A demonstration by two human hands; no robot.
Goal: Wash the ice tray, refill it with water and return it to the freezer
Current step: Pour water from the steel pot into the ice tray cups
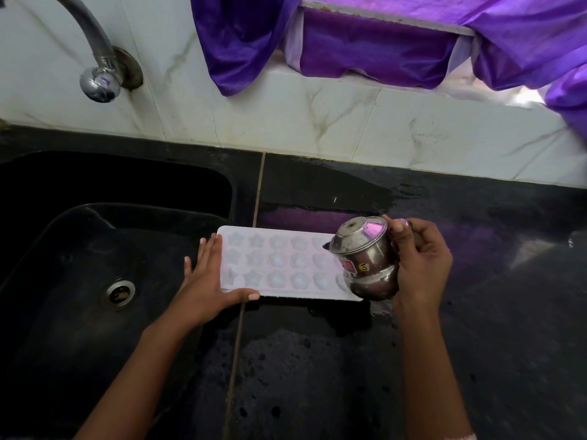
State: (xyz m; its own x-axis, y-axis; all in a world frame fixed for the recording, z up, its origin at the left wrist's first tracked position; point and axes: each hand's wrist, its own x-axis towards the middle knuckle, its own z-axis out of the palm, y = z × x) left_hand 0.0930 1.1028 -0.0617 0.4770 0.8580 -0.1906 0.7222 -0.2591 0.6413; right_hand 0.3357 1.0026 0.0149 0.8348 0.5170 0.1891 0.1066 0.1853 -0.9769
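Head view: the ice tray (279, 265) lies flat on the wet tabletop (476, 312) beside the sink (79, 249). The left hand (206, 281) steadies its end, fingers (211, 252) straight and together. The right hand (419, 262) curls round a tilted steel pot (365, 258) over the tray. We judge refilling underway, with several cells apparently filled; the freezer return remains.

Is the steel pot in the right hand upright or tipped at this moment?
Tipped. The right hand holds the steel pot leaning leftward over the right end of the ice tray. Pouring water cannot be seen.
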